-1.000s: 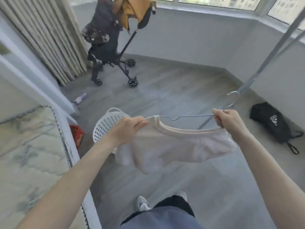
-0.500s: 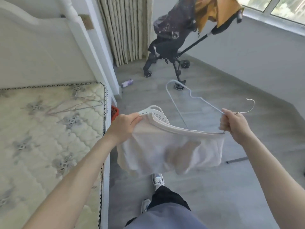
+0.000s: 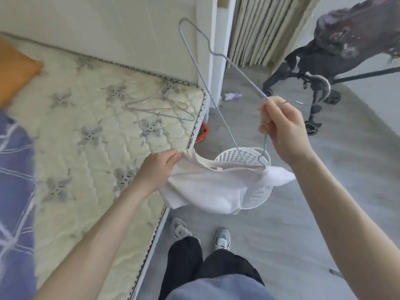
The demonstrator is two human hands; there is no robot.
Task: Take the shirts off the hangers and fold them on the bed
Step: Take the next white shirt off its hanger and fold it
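**Hands.** The left hand [image 3: 158, 169] pinches the edge of a pale shirt [image 3: 207, 187] between thumb and curled fingers, holding it just past the bed's edge. The right hand [image 3: 281, 128], higher and to the right, is closed in a fist round a grey wire hanger [image 3: 217, 109].

**Left to right.** A blue patterned blanket [image 3: 13, 191] and an orange cushion [image 3: 15, 70] lie on the quilted mattress [image 3: 97, 148]. Near its far corner rest several bare hangers [image 3: 160, 107]. A red object [image 3: 203, 132] shows on the floor below the mattress edge. The shirt hangs bunched between the hands, above the floor. The held hanger stands tilted, most of its frame clear above the cloth, with one lower corner caught in the shirt's right side. Behind the shirt stands a white perforated basket [image 3: 257, 195]. A dark stroller [image 3: 337, 50] occupies the far right, beside the curtain [image 3: 266, 29].
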